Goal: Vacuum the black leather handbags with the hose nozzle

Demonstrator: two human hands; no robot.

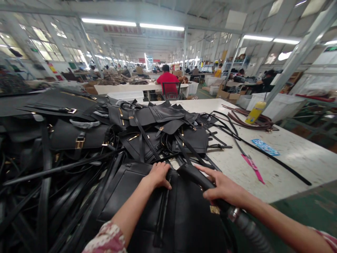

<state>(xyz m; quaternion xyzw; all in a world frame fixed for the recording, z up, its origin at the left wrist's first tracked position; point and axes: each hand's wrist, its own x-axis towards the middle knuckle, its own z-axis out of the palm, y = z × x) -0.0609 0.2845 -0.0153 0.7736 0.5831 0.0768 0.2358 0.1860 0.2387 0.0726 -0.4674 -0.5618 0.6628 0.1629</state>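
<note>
While bags point(126, 196) crowd the table point(302, 147), people point(168, 81) seemingly sit.

The bottom edge cuts off your black bag panel point(137, 196), the ribbed gray hose point(249, 225) and your left sleeve point(107, 239). The right edge cuts off your right sleeve point(328, 240). Black straps point(46, 168) hide some of your white table point(297, 154). The marks on the blue card point(264, 147) are too small to read, and the red banner point(122, 29) is blurry.
</note>
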